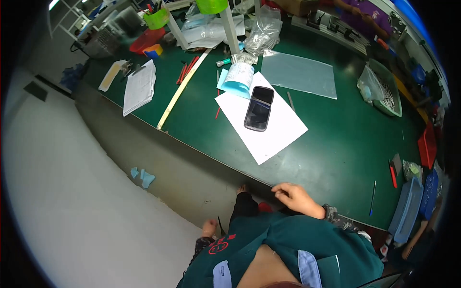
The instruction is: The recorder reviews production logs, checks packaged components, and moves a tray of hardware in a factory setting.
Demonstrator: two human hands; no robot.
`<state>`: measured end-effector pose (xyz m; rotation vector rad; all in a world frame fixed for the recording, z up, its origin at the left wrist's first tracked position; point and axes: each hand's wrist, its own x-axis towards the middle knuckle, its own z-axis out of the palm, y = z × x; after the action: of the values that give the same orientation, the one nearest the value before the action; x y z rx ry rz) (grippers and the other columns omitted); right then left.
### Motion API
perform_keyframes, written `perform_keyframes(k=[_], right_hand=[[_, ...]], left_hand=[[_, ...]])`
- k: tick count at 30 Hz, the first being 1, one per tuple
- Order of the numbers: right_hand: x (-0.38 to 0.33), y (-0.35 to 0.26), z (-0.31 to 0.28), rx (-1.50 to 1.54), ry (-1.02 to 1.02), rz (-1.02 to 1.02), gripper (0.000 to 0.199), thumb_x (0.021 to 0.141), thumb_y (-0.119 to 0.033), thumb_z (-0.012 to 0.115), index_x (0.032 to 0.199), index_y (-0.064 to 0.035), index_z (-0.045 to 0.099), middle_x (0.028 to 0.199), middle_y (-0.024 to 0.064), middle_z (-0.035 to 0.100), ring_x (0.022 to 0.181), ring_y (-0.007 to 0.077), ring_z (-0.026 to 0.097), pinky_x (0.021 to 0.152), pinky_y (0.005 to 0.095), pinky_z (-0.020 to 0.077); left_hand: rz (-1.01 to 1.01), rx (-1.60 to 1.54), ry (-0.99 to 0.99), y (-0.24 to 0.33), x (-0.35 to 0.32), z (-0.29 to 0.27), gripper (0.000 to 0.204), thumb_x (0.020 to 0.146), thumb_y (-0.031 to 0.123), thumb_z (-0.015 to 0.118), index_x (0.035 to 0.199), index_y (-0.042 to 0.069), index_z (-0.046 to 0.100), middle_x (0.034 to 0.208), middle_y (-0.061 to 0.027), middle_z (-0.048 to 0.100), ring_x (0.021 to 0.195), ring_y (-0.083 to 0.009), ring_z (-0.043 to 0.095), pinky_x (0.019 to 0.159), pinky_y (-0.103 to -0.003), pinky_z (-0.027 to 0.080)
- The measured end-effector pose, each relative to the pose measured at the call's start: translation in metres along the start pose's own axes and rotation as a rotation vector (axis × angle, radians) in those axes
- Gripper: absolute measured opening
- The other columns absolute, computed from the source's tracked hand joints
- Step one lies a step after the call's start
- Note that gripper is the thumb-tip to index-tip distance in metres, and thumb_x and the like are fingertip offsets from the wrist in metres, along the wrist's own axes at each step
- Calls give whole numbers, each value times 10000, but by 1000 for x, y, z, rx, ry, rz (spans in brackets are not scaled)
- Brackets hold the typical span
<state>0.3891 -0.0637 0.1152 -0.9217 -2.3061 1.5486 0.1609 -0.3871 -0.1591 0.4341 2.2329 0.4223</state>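
1. At five o'clock in the view, the right hand (295, 198) rests on the near edge of the green tabletop (345, 139), fingers curled over the rim and gripping nothing else.
2. Down at six o'clock, below the edge, the left hand (209, 227) hangs beside the dark green apron (288, 249); it looks loosely closed, but it is too small to tell for sure.
3. Toward twelve o'clock from the right hand, a dark phone (259, 108) lies on a white sheet (269, 126), well apart from both hands.
4. Beyond it lie a clear plastic sheet (300, 74) and a blue-backed paper roll (237, 79); a blue pen (372, 197) lies at three o'clock.
5. Risk, as I judge it: the white sheet's corner lies near the edge, so a sweep of the right hand could drag it, and the phone with it, to the floor (72, 192).
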Motion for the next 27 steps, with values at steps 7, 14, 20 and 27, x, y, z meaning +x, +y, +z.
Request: perform_keyframes(k=[7, 14, 20, 27], right_hand=[[52, -40, 21, -155, 55, -41, 144, 698, -84, 506, 823, -20, 538, 715, 132, 551, 682, 279, 529, 611, 337, 417], [61, -46, 9, -67, 227, 140, 138, 679, -50, 520, 807, -3, 539, 694, 127, 546, 651, 261, 530, 580, 323, 419], [94, -24, -22, -198, 364, 26, 130, 653, -28, 533, 781, -4, 539, 675, 107, 544, 647, 263, 525, 581, 333, 418], [100, -13, -39, -226, 456, 67, 128, 645, -21, 540, 773, -6, 542, 678, 111, 544, 647, 266, 526, 582, 332, 420]], left_hand=[[557, -11, 518, 197, 73, -191, 130, 714, 33, 486, 843, 19, 483, 787, -129, 504, 694, -270, 513, 636, -334, 421], [1091, 76, 416, 396, 78, -214, 316, 698, 2, 477, 1007, 39, 424, 980, -141, 433, 791, -274, 490, 693, -328, 415], [1250, 363, 427, 493, 116, -178, 505, 639, 33, 545, 1110, 59, 362, 1070, -145, 371, 977, -309, 387, 791, -368, 363], [1152, 451, 533, 535, 156, -166, 515, 626, 8, 488, 1121, 66, 358, 1149, -160, 333, 1043, -327, 348, 804, -400, 352]])
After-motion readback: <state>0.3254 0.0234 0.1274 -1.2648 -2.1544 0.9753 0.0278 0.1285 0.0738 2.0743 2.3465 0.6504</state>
